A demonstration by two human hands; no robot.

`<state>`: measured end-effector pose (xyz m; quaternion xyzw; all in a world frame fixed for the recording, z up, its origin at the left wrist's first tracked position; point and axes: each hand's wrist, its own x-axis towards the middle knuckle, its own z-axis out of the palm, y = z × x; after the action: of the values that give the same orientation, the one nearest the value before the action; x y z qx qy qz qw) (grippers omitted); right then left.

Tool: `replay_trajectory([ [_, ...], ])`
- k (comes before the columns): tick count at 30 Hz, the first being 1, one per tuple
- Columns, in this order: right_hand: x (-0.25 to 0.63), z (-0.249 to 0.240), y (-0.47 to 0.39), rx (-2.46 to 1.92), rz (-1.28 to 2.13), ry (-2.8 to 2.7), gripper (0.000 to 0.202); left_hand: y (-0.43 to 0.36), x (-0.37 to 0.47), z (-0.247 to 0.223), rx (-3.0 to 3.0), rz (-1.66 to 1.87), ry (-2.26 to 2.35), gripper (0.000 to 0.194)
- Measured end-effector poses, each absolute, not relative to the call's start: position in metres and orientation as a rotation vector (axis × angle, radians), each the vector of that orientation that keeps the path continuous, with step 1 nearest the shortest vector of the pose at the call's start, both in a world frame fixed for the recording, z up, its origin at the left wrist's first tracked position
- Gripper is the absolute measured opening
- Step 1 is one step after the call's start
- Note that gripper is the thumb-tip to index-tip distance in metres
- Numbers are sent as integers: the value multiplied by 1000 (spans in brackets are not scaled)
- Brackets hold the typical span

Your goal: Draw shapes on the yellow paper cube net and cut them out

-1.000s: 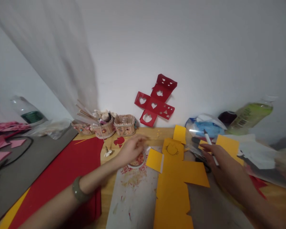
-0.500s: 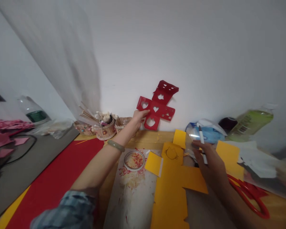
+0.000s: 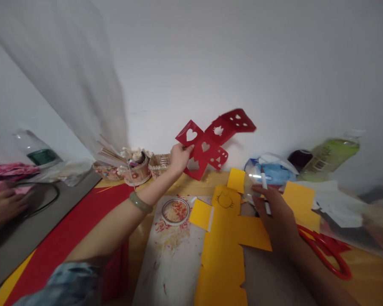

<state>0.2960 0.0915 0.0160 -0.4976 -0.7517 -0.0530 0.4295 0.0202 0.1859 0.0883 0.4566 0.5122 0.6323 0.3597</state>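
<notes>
Held up near the wall, a red paper cutout [image 3: 213,148] shaped like an unfolded box has heart, cat-head and small holes in its panels. My left hand [image 3: 180,157] pinches it by its left side. A white marker [image 3: 264,187] is between the fingers of my right hand [image 3: 276,212], over the right side of the table. Just left of that hand lies a yellow paper cutout [image 3: 223,250] with notched edges and a cat head drawn in dark line at its top. A small yellow paper square [image 3: 201,213] rests beside it.
Red-handled scissors [image 3: 333,259] lie at the right, near a green bottle [image 3: 332,155] and a blue packet [image 3: 276,169]. Decorated baskets [image 3: 137,170] stand behind my left arm. A round dish [image 3: 175,211] holds red scraps. Another person's hand [image 3: 6,208] is at far left.
The red cutout has turned clockwise in my left hand, its top flap swinging right. The view has shifted slightly, and another person's hand has appeared at far left. My right hand still holds the marker.
</notes>
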Motion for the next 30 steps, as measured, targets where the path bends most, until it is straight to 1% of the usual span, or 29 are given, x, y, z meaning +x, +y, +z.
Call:
replay_trajectory([
  [6,297,17,89,-1260,-131,-1848,19,161,-5,95,1367,1241,1306,31],
  [12,295,16,91,-1247,-129,-1859,17,160,-72,112,1465,999,1484,31],
  [15,294,15,92,-1251,-130,-1860,18,158,-87,114,1575,861,1565,29],
  [21,296,13,95,-1260,-133,-1853,20,164,-70,112,1880,677,1723,32],
  [30,297,15,93,-1260,-84,-1835,18,187,-28,112,2230,451,2087,32],
])
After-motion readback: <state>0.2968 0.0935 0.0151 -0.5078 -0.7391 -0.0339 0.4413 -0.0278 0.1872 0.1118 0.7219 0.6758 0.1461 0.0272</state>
